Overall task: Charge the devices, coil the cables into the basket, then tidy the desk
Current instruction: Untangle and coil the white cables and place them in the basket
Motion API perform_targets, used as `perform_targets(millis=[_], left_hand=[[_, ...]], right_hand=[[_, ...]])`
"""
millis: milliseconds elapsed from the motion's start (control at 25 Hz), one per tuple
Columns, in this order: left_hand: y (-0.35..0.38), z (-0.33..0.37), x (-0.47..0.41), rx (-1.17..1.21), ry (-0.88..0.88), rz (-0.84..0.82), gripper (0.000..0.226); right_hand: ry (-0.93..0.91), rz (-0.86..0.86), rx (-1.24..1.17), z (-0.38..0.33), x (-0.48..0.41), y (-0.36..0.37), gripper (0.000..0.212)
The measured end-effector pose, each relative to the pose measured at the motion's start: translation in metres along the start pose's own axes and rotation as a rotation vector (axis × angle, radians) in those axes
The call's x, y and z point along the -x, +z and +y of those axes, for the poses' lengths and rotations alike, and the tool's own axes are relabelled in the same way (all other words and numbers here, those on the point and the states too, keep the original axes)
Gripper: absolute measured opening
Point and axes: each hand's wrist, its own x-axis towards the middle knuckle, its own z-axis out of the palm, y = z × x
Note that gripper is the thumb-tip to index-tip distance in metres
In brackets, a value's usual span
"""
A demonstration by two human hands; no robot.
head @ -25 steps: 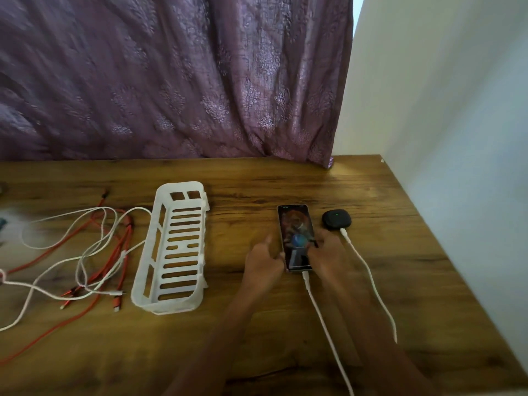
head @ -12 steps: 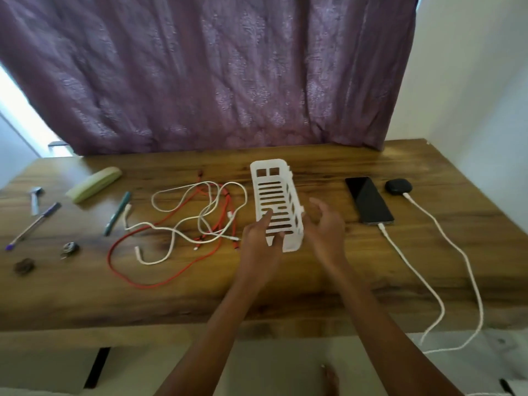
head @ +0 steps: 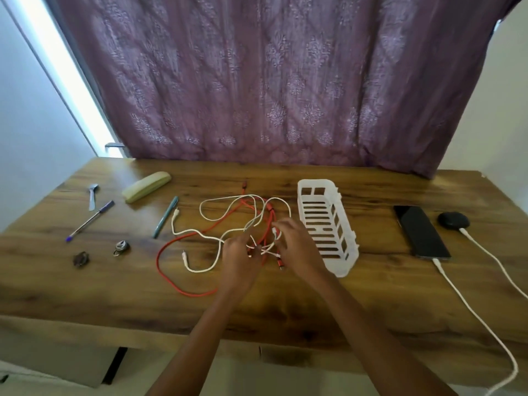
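A tangle of red cable (head: 161, 267) and white cable (head: 200, 270) lies on the wooden desk (head: 285, 304), left of the white slotted basket (head: 340, 270). Both my hands are in the tangle's right part. My left hand (head: 240, 261) pinches the cable ends with curled fingers. My right hand (head: 295, 247) curls its fingers round a white strand; blur hides the exact grip. At the right, the dark-screened phone (head: 420, 232) and a black earbud case (head: 453, 220) each have a white charging cable (head: 468, 307) plugged in.
On the left lie a teal pen (head: 165, 217), a blue pen (head: 91, 221), a spoon (head: 93, 195), a pale green case (head: 145, 186) and two small dark items (head: 121, 247). A purple curtain (head: 257, 81) hangs behind. The charging cables run off the front edge.
My hands left the phone, passed over the basket and now reach into the cable tangle. The phone's screen went dark. My view swung left and pulled back.
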Motion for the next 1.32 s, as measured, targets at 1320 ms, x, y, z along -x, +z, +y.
perform_targets(millis=[1320], left_hand=[[-0.042, -0.018, -0.066, 0.363, -0.105, -0.288, 0.009]], right_hand=[[0.49, 0.091, -0.968, -0.057, -0.078, 0.008, 0.01]])
